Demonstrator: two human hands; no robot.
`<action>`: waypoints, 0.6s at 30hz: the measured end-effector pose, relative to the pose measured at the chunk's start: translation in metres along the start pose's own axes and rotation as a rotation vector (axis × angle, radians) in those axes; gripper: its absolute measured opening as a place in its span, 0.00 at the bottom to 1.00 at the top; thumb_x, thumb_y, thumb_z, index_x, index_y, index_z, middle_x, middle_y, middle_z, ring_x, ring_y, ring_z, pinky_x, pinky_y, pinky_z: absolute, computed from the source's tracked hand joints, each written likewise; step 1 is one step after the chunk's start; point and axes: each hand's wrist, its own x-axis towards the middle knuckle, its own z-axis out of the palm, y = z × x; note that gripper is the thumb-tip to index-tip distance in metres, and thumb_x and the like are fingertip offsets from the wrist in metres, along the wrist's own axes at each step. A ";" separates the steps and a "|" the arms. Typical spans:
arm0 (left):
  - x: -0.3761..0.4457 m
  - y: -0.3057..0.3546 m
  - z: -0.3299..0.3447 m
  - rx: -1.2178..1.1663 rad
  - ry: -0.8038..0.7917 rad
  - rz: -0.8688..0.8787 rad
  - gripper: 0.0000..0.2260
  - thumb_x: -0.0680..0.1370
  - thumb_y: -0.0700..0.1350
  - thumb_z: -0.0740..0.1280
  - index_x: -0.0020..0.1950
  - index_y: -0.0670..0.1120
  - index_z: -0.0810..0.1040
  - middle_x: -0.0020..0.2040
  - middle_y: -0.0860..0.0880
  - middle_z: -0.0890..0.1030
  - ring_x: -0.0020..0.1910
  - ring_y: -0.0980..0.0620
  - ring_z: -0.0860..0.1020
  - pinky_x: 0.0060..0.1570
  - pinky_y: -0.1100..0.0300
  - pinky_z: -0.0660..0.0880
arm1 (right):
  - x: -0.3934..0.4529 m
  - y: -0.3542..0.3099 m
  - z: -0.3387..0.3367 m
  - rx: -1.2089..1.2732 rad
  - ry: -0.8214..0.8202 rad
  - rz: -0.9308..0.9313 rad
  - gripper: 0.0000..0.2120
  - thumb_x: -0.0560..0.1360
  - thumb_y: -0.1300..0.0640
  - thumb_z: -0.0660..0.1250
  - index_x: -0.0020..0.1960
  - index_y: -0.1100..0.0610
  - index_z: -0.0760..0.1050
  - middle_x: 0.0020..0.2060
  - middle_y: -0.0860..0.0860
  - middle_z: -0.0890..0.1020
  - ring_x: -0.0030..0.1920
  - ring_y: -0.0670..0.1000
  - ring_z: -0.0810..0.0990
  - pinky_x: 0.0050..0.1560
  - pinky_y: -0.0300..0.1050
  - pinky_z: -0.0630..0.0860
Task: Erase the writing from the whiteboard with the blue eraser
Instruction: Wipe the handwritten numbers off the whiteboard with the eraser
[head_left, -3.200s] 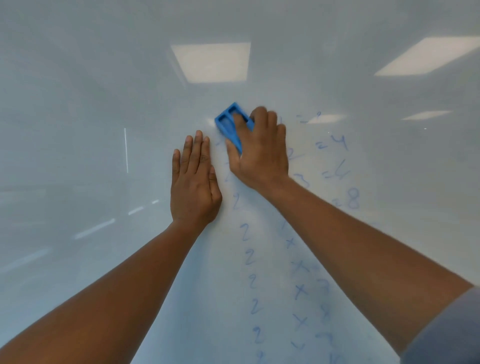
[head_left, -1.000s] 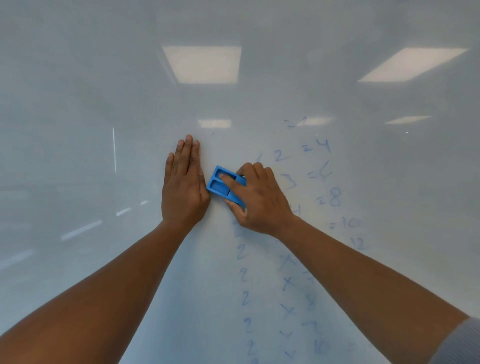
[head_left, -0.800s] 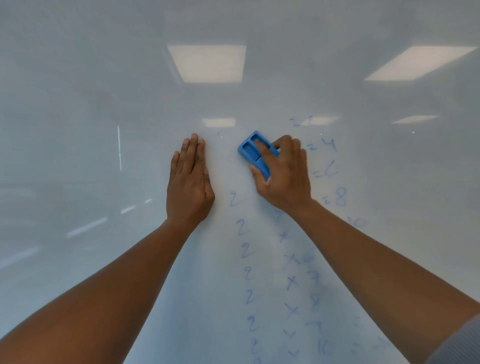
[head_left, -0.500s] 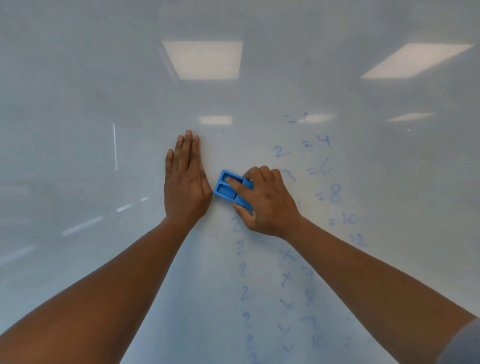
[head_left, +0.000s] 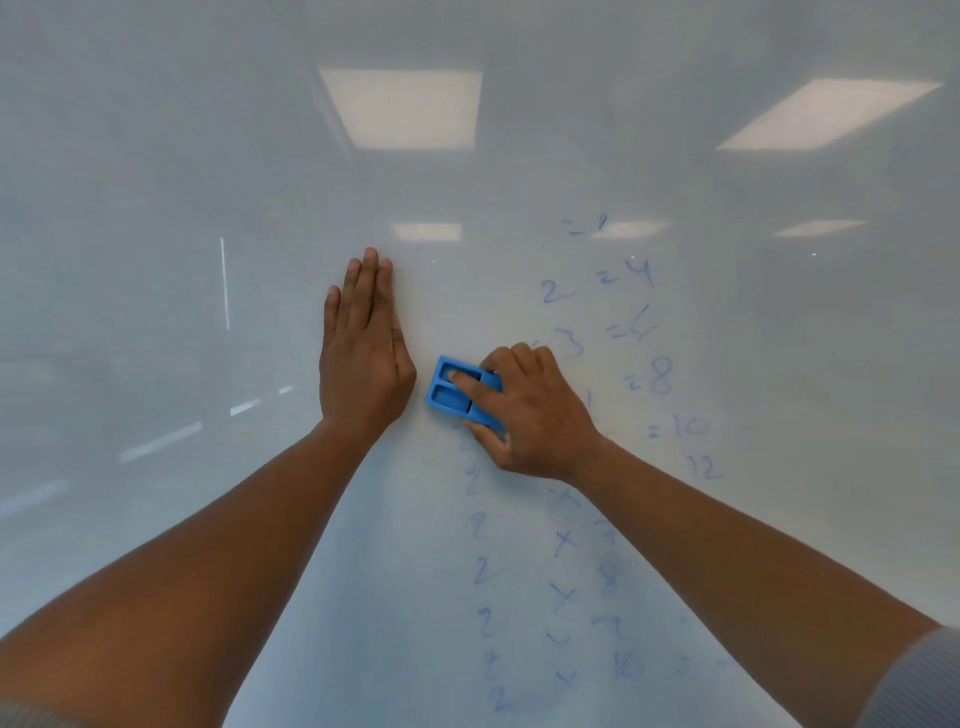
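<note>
Gripping rectangular blue plastic eraser (head_left: 464, 394) against glossy whiteboard (head_left: 156, 208), right hand (head_left: 535, 421).

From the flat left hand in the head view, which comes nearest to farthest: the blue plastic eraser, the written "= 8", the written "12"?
1. Blue plastic eraser, just right of the left hand.
2. Written "= 8", farther right.
3. Written "12", farthest, lower right.

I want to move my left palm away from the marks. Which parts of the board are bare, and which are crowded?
Bare: the whiteboard left of and above the left hand. Crowded: the blue writing runs right of and below the right hand, which holds the eraser; only a narrow gap separates the hands.
</note>
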 end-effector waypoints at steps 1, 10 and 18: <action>0.000 0.000 -0.001 0.000 -0.002 0.002 0.25 0.84 0.40 0.52 0.82 0.43 0.54 0.82 0.46 0.54 0.82 0.49 0.51 0.80 0.49 0.48 | 0.000 0.003 -0.001 -0.018 0.003 -0.027 0.27 0.72 0.46 0.68 0.68 0.56 0.73 0.51 0.57 0.74 0.48 0.57 0.70 0.48 0.52 0.67; -0.001 -0.001 -0.004 -0.003 -0.017 0.017 0.25 0.84 0.41 0.51 0.82 0.43 0.53 0.82 0.46 0.54 0.82 0.50 0.50 0.81 0.51 0.46 | 0.031 0.030 -0.015 -0.002 0.156 0.411 0.26 0.72 0.47 0.67 0.67 0.57 0.73 0.51 0.58 0.72 0.50 0.58 0.69 0.47 0.51 0.69; 0.000 -0.002 -0.005 0.005 -0.030 0.024 0.25 0.84 0.40 0.52 0.82 0.43 0.52 0.83 0.46 0.53 0.82 0.50 0.49 0.81 0.52 0.45 | 0.010 0.017 -0.008 -0.039 -0.015 -0.042 0.27 0.72 0.46 0.68 0.68 0.55 0.73 0.52 0.57 0.73 0.49 0.58 0.69 0.48 0.53 0.68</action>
